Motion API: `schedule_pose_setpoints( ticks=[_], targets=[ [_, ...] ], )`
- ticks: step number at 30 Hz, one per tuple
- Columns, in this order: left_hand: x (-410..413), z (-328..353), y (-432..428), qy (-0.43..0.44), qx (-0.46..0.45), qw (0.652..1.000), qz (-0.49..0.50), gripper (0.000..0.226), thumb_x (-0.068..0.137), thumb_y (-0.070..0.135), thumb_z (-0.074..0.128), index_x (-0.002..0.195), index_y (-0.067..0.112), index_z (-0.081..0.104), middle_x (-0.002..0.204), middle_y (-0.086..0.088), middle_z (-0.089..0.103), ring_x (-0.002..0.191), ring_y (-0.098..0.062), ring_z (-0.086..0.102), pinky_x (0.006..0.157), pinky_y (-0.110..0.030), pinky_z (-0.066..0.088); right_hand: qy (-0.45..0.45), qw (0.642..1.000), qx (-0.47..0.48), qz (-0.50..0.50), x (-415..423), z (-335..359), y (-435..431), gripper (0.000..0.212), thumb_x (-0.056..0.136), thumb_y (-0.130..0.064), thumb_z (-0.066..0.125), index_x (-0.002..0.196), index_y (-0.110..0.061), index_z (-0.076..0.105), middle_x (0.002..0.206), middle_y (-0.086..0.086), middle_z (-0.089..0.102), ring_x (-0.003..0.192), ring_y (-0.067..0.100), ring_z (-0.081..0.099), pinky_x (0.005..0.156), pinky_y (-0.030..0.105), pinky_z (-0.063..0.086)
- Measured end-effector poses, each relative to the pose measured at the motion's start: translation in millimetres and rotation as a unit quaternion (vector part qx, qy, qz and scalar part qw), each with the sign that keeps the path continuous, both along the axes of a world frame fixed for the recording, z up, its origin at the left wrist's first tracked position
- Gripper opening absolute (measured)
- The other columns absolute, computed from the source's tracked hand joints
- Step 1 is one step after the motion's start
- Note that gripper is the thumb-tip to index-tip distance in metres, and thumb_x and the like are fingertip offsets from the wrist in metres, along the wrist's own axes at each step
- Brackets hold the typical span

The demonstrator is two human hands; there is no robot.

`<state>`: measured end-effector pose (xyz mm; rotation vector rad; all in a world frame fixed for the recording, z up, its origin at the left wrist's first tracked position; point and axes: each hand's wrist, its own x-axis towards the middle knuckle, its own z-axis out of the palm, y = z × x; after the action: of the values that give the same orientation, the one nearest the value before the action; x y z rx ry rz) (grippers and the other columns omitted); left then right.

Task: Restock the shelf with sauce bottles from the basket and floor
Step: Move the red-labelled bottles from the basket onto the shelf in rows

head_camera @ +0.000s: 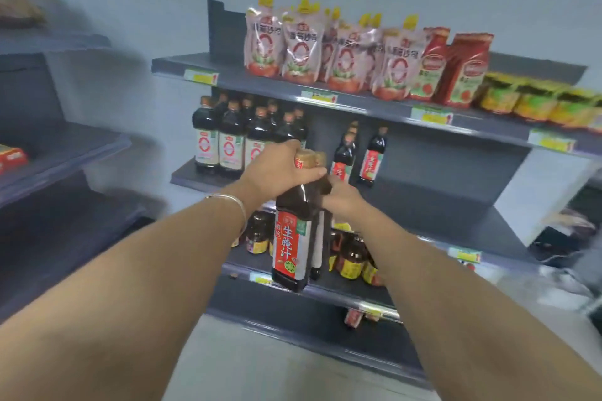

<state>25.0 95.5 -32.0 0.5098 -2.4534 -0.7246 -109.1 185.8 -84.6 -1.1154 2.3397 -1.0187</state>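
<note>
My left hand (277, 169) grips the necks of two dark sauce bottles (293, 238) with red-and-white labels, held upright in front of the grey shelf unit. My right hand (342, 200) holds the shoulder of the bottle behind, its fingers partly hidden. The middle shelf (423, 202) carries several big dark bottles (228, 140) at its left and three slim dark bottles (345, 156) near the centre, with bare board to the right.
The top shelf (234, 75) holds red-and-white sauce pouches (325, 52), red packs and yellow-lidded jars (534, 101). Small brown bottles (351, 257) stand on the lower shelf. Another grey rack (65, 146) stands at the left. Dark clutter lies on the floor at the right.
</note>
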Motion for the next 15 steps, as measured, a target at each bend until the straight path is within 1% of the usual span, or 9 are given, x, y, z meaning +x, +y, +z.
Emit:
schedule_pose_setpoints(
  ticks=[1, 3, 4, 6, 8, 11, 13, 15],
  targets=[
    [-19.1, -0.1, 7.8, 0.001, 0.002, 1.000, -0.011, 0.041, 0.073, 0.051, 0.066, 0.081, 0.014, 0.050, 0.080, -0.007, 0.062, 0.080, -0.027, 0.061, 0.065, -0.033, 0.044, -0.007, 1.000, 0.001, -0.019, -18.8, -1.9, 11.3, 0.022, 0.073, -0.038, 0.072, 0.090, -0.028, 0.061, 0.090, -0.006, 0.063, 0.088, 0.015, 0.057, 0.079, 0.030, 0.049],
    [-57.6, -1.0, 22.1, -0.003, 0.007, 0.999, -0.032, 0.040, 0.073, 0.051, 0.066, 0.081, 0.016, 0.049, 0.076, -0.003, 0.057, 0.081, -0.028, 0.061, 0.063, -0.031, 0.042, -0.028, 0.998, -0.006, -0.057, -54.3, -5.1, 33.6, 0.031, 0.071, -0.041, 0.074, 0.095, -0.027, 0.061, 0.091, -0.007, 0.064, 0.085, 0.011, 0.057, 0.067, 0.021, 0.043],
    [-68.8, -2.2, 25.6, -0.006, 0.010, 0.999, -0.036, 0.040, 0.073, 0.051, 0.066, 0.081, 0.017, 0.047, 0.076, -0.003, 0.056, 0.081, -0.029, 0.061, 0.063, -0.031, 0.041, -0.036, 0.997, -0.013, -0.070, -64.9, -6.5, 40.1, 0.032, 0.070, -0.041, 0.074, 0.095, -0.028, 0.059, 0.089, -0.008, 0.062, 0.083, 0.010, 0.055, 0.066, 0.020, 0.041],
    [-105.6, -4.4, 32.7, -0.013, 0.006, 0.999, -0.044, 0.041, 0.073, 0.053, 0.066, 0.082, 0.018, 0.046, 0.078, -0.003, 0.056, 0.082, -0.028, 0.062, 0.066, -0.032, 0.044, -0.048, 0.993, -0.036, -0.101, -97.1, -8.5, 55.4, 0.033, 0.069, -0.038, 0.076, 0.093, -0.030, 0.055, 0.086, -0.009, 0.060, 0.085, 0.011, 0.054, 0.076, 0.023, 0.042],
    [-142.2, -6.8, 35.2, -0.021, -0.004, 0.998, -0.051, 0.041, 0.072, 0.054, 0.065, 0.085, 0.020, 0.046, 0.082, -0.002, 0.059, 0.082, -0.026, 0.062, 0.070, -0.034, 0.049, -0.052, 0.989, -0.045, -0.128, -128.7, -9.6, 64.0, 0.035, 0.069, -0.031, 0.077, 0.095, -0.029, 0.053, 0.090, -0.006, 0.059, 0.090, 0.014, 0.055, 0.080, 0.027, 0.045],
    [-194.9, -14.0, 31.3, -0.026, -0.013, 0.998, -0.063, 0.040, 0.072, 0.053, 0.065, 0.086, 0.022, 0.045, 0.081, -0.001, 0.058, 0.083, -0.025, 0.062, 0.072, -0.035, 0.050, -0.063, 0.984, -0.052, -0.160, -173.3, -11.8, 65.9, 0.035, 0.071, -0.021, 0.075, 0.095, -0.026, 0.051, 0.096, 0.000, 0.061, 0.089, 0.018, 0.058, 0.077, 0.031, 0.051],
    [-229.3, -20.4, 23.8, -0.022, -0.025, 0.997, -0.070, 0.041, 0.072, 0.053, 0.066, 0.086, 0.021, 0.044, 0.082, -0.003, 0.061, 0.084, -0.027, 0.062, 0.071, -0.035, 0.050, -0.069, 0.981, -0.058, -0.171, -201.2, -14.1, 61.5, 0.036, 0.070, -0.017, 0.074, 0.095, -0.026, 0.050, 0.099, 0.003, 0.061, 0.090, 0.019, 0.058, 0.076, 0.031, 0.050],
    [-260.7, -26.2, 14.3, -0.017, -0.031, 0.997, -0.065, 0.041, 0.072, 0.053, 0.065, 0.085, 0.021, 0.043, 0.086, -0.005, 0.065, 0.083, -0.027, 0.063, 0.070, -0.036, 0.051, -0.073, 0.980, -0.056, -0.179, -228.8, -16.3, 54.5, 0.040, 0.070, -0.015, 0.075, 0.099, -0.025, 0.050, 0.103, 0.003, 0.061, 0.095, 0.020, 0.058, 0.077, 0.031, 0.048]
  ],
)
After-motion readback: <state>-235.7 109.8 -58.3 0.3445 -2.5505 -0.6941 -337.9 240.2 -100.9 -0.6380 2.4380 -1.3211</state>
